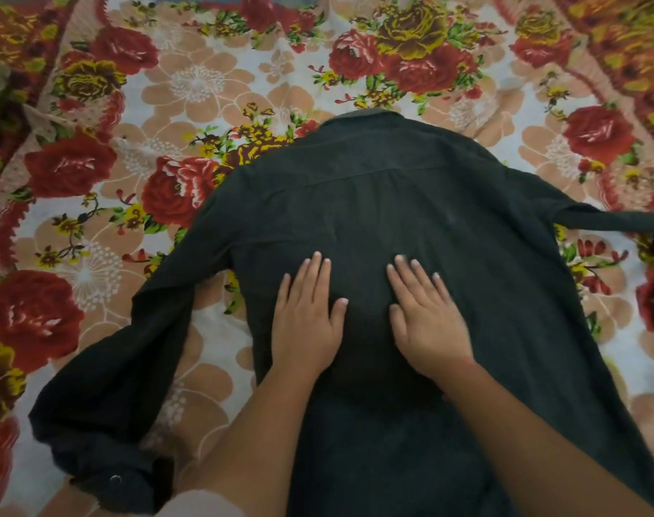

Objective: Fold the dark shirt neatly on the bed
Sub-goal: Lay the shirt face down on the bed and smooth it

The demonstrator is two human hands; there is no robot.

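The dark shirt [374, 203] lies back-side up on the bed [191, 87], collar pointing away from me. Its left sleeve [124, 352] runs down to the lower left, the cuff bunched with a button showing. The right sleeve [612, 220] stretches off the right edge of the view. My left hand [305, 319] and my right hand [426, 315] rest flat, palms down, side by side on the middle of the shirt's back. Both have fingers spread and hold nothing.
A floral bedsheet with red and yellow roses covers the bed around the shirt. A darker red patterned cloth [4, 42] lies along the far left edge, and another at the top right corner [624, 42].
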